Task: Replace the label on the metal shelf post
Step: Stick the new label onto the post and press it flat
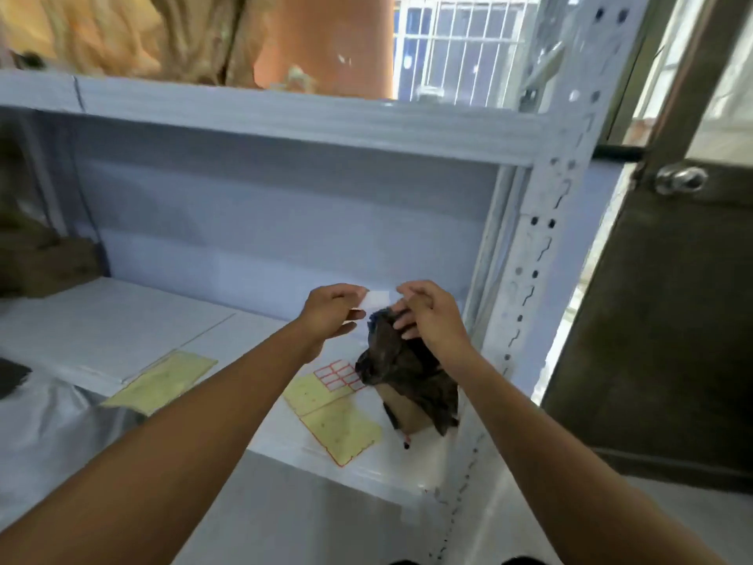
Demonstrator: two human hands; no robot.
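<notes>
Both my hands are raised over the white shelf (122,320), just left of the perforated metal shelf post (542,222). My left hand (332,314) pinches the left end of a small white label (377,298). My right hand (428,314) pinches the label's right end with its fingertips and also holds a dark crumpled plastic bag (407,373) that hangs below it. A sheet of red-bordered labels (340,375) lies on the shelf under my hands, on a yellow backing sheet.
Yellow backing sheets (161,383) (342,432) lie on the shelf. A small brown box (407,409) stands under the bag. A door with a metal knob (680,179) is right of the post. An upper shelf beam (285,120) runs overhead.
</notes>
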